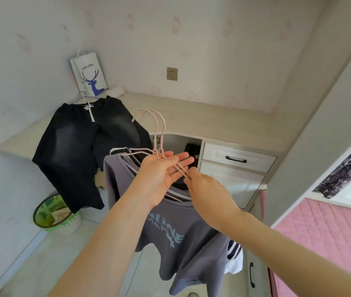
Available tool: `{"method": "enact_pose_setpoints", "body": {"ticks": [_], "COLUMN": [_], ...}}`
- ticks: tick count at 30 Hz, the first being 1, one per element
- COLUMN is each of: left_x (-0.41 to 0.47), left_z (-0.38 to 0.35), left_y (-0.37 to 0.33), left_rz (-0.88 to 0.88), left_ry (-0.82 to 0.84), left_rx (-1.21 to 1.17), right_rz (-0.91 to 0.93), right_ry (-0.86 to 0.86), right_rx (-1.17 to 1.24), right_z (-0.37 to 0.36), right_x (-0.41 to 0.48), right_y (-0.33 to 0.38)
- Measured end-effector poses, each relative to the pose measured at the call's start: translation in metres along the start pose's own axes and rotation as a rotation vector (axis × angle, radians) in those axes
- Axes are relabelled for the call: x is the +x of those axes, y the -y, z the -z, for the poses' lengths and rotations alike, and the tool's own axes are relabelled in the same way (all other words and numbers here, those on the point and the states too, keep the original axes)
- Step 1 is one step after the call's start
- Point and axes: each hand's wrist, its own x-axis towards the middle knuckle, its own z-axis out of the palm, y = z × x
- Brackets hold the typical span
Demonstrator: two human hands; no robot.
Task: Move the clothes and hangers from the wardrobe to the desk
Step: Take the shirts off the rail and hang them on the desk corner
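Note:
Two pink hangers (158,133) stick up in front of the desk (213,123), their necks resting across the palm of my left hand (161,176), whose fingers are spread. My right hand (206,189) pinches the hangers' wires just right of the left palm. A grey printed T-shirt (170,239) hangs from them, with a second garment with dark and white stripes (233,249) behind it. Black trousers (84,146) on a pale hanger (83,98) lie draped over the desk's left front edge.
A white paper bag with a blue deer (90,73) leans in the desk's back left corner. White drawers (236,159) sit under the desk on the right. A green-lined bin (57,215) stands on the floor at left. A pink quilted bed (330,243) is at right.

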Motion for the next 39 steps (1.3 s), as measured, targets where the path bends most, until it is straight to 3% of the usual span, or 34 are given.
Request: {"method": "enact_pose_setpoints", "body": {"ticks": [5, 13, 17, 20, 23, 29, 39], "left_x": [0.033, 0.096, 0.124, 0.142, 0.159, 0.182, 0.218], "left_z": [0.015, 0.033, 0.053, 0.083, 0.109, 0.15, 0.197], "left_y": [-0.015, -0.059, -0.087, -0.1, -0.106, -0.108, -0.136], "left_rz": [-0.016, -0.149, -0.342, -0.558, -0.615, -0.512, -0.658], "left_ry": [-0.029, -0.147, -0.36, -0.642, -0.769, -0.653, -0.774], "left_rx": [0.053, 0.602, 0.704, 0.957, 1.148, 1.301, 1.396], "right_rz": [-0.038, 0.052, 0.089, 0.144, 0.216, 0.295, 0.317], "right_ry": [-0.003, -0.116, -0.124, -0.099, -0.081, -0.052, -0.081], "right_rx": [0.161, 0.221, 0.254, 0.285, 0.296, 0.35, 0.376], "right_z": [-0.004, 0.003, 0.011, 0.013, 0.013, 0.01, 0.005], "right_x": [0.044, 0.142, 0.192, 0.224, 0.249, 0.29, 0.364], "right_y": [-0.005, -0.029, -0.046, -0.054, -0.059, -0.064, -0.04]}}
